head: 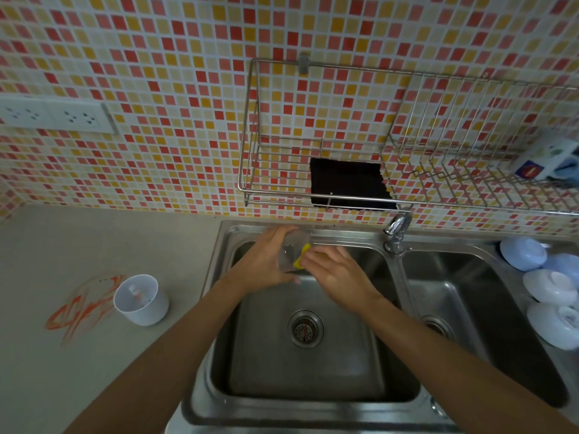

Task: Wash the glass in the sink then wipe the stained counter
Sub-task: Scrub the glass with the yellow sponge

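Note:
Over the left basin of the steel sink, my left hand grips a clear glass tipped on its side. My right hand holds a yellow sponge pressed against the glass's mouth; most of the sponge is hidden by my fingers. On the grey counter to the left lies an orange smeared stain.
A white cup stands on the counter beside the stain. The tap sits between the two basins. A wire rack with a dark cloth hangs on the tiled wall. Pale blue and white bowls lie at right.

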